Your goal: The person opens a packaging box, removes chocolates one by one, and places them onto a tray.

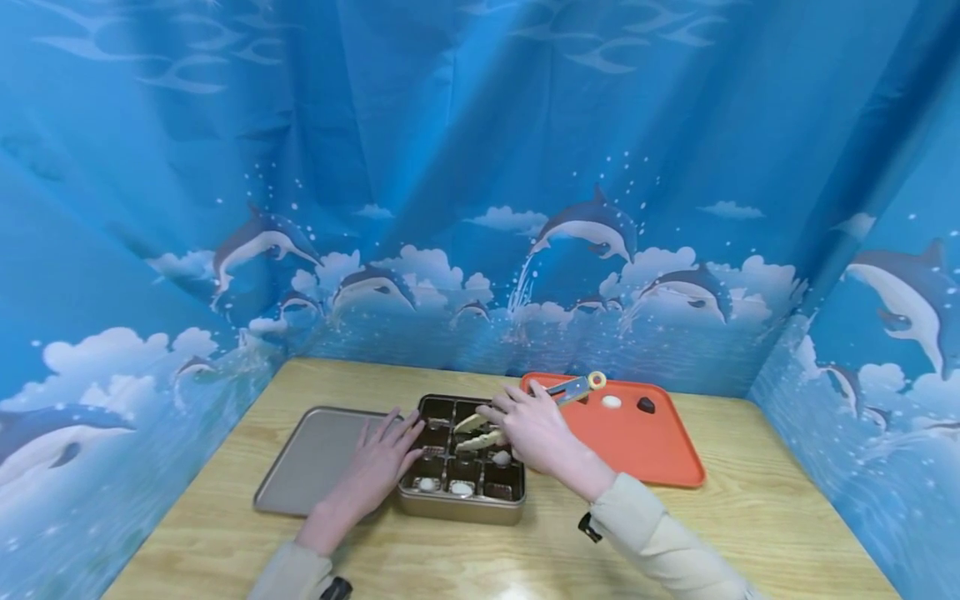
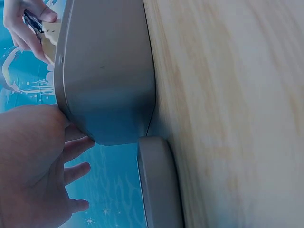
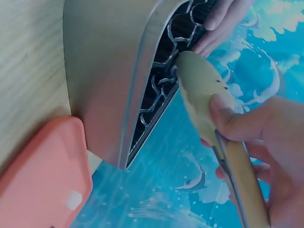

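My right hand point(image 1: 531, 429) grips a pair of tongs point(image 1: 576, 388) with cream-coloured tips and a ring at the handle end. The parted tips point(image 3: 194, 78) reach over the divided metal box point(image 1: 461, 509), near its middle compartments. Whether anything sits between the tips I cannot tell. White pieces point(image 1: 462, 489) lie in front compartments, and another pale piece point(image 1: 502, 457) is towards the right side. My left hand point(image 1: 381, 462) rests at the box's left rim, fingers straight and spread; in the left wrist view its thumb side meets the rim.
An orange tray point(image 1: 630, 454) lies right of the box, holding a white piece point(image 1: 611, 402) and a dark piece point(image 1: 646, 405). A flat grey-brown lid or tray point(image 1: 318, 454) lies left of the box. Behind the wooden table point(image 1: 450, 562) hangs a blue dolphin curtain point(image 1: 420, 167).
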Motion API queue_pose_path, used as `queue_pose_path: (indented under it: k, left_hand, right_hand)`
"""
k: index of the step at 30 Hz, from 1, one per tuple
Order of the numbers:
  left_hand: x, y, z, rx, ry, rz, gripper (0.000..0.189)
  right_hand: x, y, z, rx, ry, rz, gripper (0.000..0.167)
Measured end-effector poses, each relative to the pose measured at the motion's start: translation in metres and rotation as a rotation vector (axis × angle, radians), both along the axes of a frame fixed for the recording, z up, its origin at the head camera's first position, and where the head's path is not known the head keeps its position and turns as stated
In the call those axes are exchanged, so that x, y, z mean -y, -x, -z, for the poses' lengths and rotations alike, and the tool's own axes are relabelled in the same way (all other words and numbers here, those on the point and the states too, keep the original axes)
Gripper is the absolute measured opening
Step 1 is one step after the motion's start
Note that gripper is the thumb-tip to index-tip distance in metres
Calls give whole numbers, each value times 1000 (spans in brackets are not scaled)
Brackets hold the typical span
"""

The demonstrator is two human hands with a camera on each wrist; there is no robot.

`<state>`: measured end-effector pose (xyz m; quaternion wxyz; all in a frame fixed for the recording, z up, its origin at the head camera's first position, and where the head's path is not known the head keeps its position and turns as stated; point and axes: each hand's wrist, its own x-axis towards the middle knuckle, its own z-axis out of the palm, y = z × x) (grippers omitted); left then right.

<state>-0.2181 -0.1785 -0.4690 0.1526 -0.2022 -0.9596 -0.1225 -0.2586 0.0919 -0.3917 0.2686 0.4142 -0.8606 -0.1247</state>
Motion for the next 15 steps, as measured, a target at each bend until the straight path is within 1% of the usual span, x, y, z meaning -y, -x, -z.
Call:
queue_pose_path:
  k: [3,6,11,15]
  left_hand:
    - [0,1,1,-7,-5,3,49]
    - [0,1,2,2,-2,0,49]
    - [-1,1,2,12,-2,-1,49]
    - [-1,0,1,-1,-14,1,48]
  right_hand:
    - [-7,0,0,-2,76,-7,45]
    - [-17,2,-3,-8,160,8,46]
    - [-40,9,-10,-31,247,100,52]
    - [-60,17,-10,-49,262,186,52]
